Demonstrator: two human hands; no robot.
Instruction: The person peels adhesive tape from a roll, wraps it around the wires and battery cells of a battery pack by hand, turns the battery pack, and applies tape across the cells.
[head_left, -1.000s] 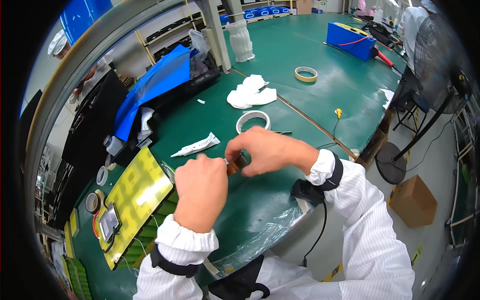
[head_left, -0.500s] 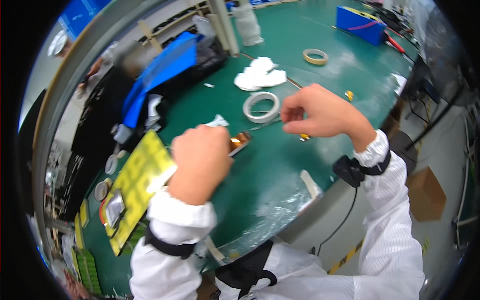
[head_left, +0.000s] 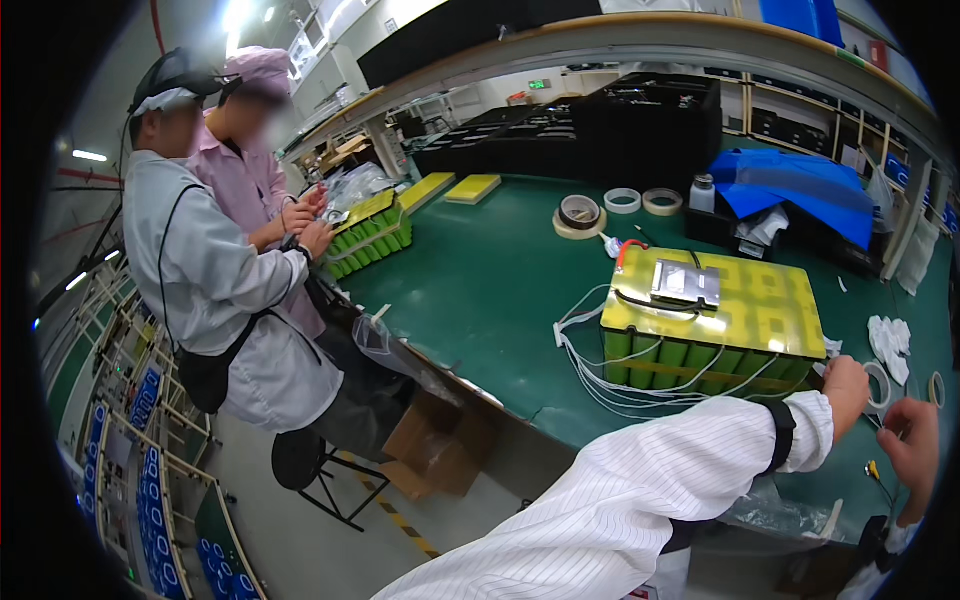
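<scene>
So the left hand [head_left: 847,388] is sitting just past the right end of a big battery pack [head_left: 775,325], back of the hand up, fingers curling under it. Whatever they're gripping, if anything, is hiding behind the hand, so I can't tell. The right hand [head_left: 912,448] is hanging way out at the edge of the view; its fingers are looking bent in loosely, but I can't tell whether they're pinching something. A white tape roll [head_left: 884,374] is lying right by the left hand, partly covered, and a small yellow plug [head_left: 873,469] is resting near the right one.

The pack is standing on the green counter [head_left: 470,290], yellow on top and green along the side, with a silver box [head_left: 687,283] sitting on it and a bunch of white wires [head_left: 592,372] spilling off the left end. Crumpled white cloth or paper [head_left: 889,346] is lying beyond the hands, clear film [head_left: 770,514] is draping along the near edge, and a blue sheet [head_left: 795,190] is covering stuff at the back.

Over on the left, two co-workers, one in white [head_left: 205,260] and one in pink [head_left: 222,165], are standing at another green pack [head_left: 368,238]. A black stool [head_left: 297,455] and an open cardboard box [head_left: 435,445] are sitting on the floor below.
</scene>
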